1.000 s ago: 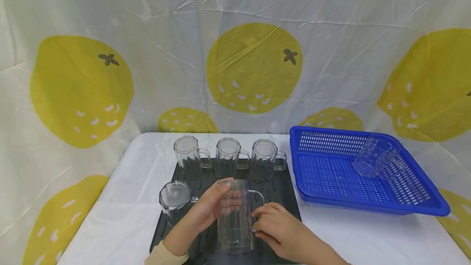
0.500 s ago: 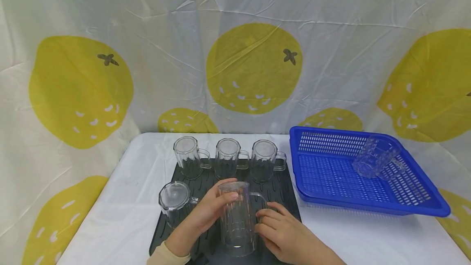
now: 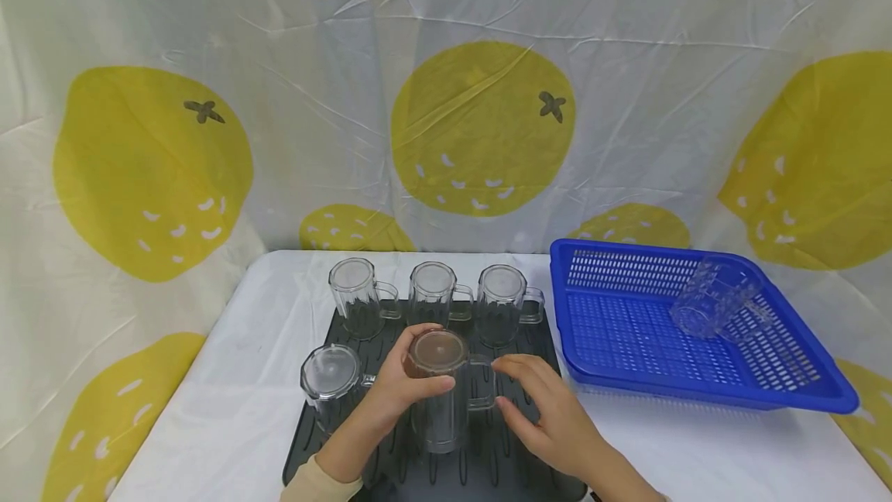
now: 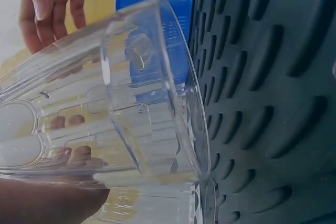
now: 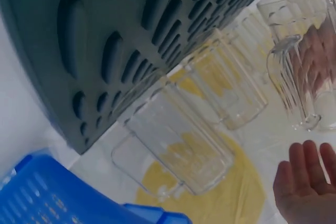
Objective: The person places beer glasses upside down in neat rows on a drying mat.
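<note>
A clear glass-like mug (image 3: 440, 418) stands base up in the head view, and my left hand (image 3: 399, 387) grips it from the left, thumb in front and fingers behind. Its handle points right. In the left wrist view the mug's rim faces the dark ridged mat (image 4: 262, 98); whether it touches the mat I cannot tell. My right hand (image 3: 547, 413) is beside the handle with fingers spread and loosely bent, holding nothing. The right wrist view shows the right hand (image 5: 302, 190) apart from the mug (image 5: 310, 61).
Three upturned mugs line the mat's far edge, the rightmost mug (image 3: 499, 308) nearest the basket. Another upturned mug (image 3: 331, 378) is left of the left hand. One mug (image 3: 711, 300) lies tilted in the blue basket (image 3: 669, 387) at right. A lemon-print cloth (image 3: 627, 122) hangs behind.
The held mug has tipped more upright, its base now facing up toward the head camera, and has moved slightly away from me. My right hand has come off the handle and its fingers have spread.
</note>
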{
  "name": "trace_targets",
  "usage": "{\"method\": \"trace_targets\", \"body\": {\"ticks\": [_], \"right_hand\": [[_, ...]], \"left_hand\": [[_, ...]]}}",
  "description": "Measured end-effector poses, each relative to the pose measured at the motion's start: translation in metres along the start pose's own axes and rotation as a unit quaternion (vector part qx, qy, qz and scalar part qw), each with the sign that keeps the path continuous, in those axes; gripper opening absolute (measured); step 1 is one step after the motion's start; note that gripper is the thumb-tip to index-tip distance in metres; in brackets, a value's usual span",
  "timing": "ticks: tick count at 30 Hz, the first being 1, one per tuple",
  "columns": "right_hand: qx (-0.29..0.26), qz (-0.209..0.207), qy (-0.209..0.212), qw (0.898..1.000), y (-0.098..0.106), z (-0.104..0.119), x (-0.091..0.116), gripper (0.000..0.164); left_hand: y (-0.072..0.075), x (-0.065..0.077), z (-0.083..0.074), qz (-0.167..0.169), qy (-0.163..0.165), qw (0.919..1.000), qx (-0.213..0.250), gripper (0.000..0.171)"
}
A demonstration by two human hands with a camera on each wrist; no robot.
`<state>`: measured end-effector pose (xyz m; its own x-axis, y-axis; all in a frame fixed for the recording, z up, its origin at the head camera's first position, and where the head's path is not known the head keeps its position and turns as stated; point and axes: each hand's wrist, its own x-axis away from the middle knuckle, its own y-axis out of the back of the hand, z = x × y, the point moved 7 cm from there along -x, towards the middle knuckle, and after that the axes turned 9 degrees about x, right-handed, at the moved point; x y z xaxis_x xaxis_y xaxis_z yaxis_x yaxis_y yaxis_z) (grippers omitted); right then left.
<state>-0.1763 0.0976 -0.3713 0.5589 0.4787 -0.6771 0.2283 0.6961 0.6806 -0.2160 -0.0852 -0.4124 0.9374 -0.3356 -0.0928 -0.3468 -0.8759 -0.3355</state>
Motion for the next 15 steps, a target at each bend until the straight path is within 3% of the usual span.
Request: {"method": "trace_targets", "body": {"ticks": [3, 6, 15], "right_hand": [[-0.01, 0.05, -0.058, 0.997, -0.014, -0.01, 0.001, 0.05], [-0.03, 0.083, -0.095, 0.992, -0.026, -0.018, 0.001, 0.052], [-0.071, 0.117, -0.141, 0.98, -0.043, -0.028, 0.0, 0.042]], "left_hand": [[0.002, -0.001, 0.001, 0.001, -0.009, 0.9999, -0.012, 0.074], [0.004, -0.001, 0.004, 0.006, -0.01, 0.9998, -0.018, 0.076], [0.004, -0.002, 0.008, 0.046, -0.031, 0.9984, -0.007, 0.079]]}}
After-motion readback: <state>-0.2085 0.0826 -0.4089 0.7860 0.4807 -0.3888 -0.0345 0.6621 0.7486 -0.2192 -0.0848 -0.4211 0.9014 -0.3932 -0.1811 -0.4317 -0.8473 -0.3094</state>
